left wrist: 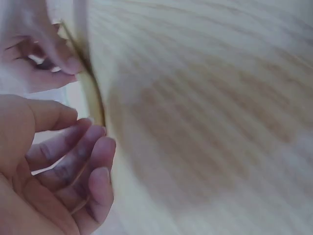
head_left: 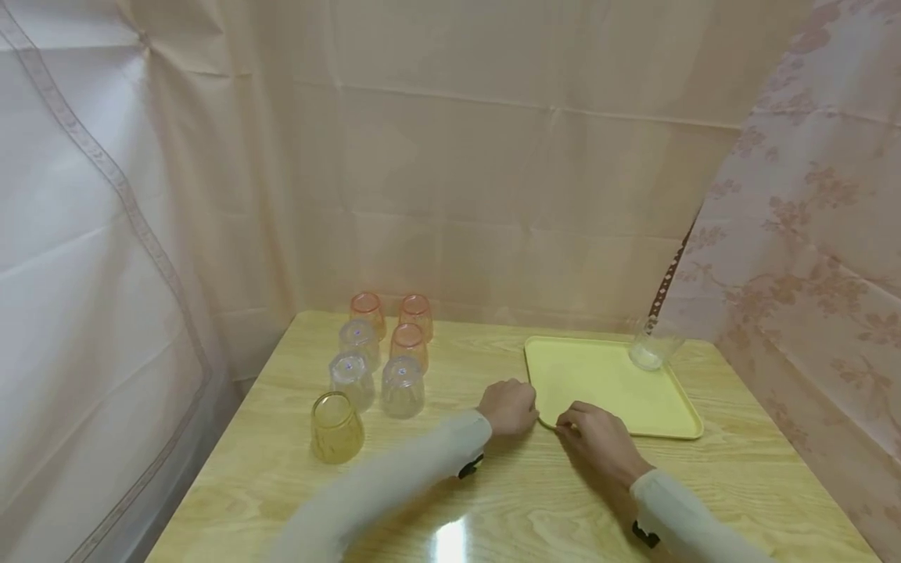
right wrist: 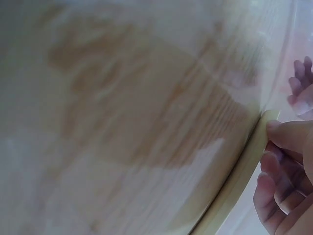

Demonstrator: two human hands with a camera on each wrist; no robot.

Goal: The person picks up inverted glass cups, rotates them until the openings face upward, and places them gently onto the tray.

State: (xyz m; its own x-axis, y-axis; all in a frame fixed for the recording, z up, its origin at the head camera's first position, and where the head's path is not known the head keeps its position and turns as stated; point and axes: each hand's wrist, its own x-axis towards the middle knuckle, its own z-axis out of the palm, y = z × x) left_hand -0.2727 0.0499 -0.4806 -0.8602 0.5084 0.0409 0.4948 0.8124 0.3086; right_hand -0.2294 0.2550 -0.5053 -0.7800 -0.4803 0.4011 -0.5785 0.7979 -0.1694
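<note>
A yellow tray (head_left: pixel 591 383) lies on the table, and both hands are at its near left corner. My left hand (head_left: pixel 510 407) holds the tray's left edge; in the left wrist view its thumb and fingertips (left wrist: pixel 84 125) meet at the rim. Along the front edge, my right hand (head_left: pixel 601 438) pinches the rim, with the thumb on it and the other fingers curled, as the right wrist view shows. One clear glass (head_left: pixel 646 356) stands on the tray's far right corner, wider at the top.
Left of the tray, upside-down glasses stand grouped: three orange-pink ones (head_left: pixel 415 314), three clear ones (head_left: pixel 403 391) and a yellow one (head_left: pixel 336 430) nearest me. Cloth curtains (head_left: pixel 493 156) enclose the wooden table (head_left: pixel 422 477) at the back and sides.
</note>
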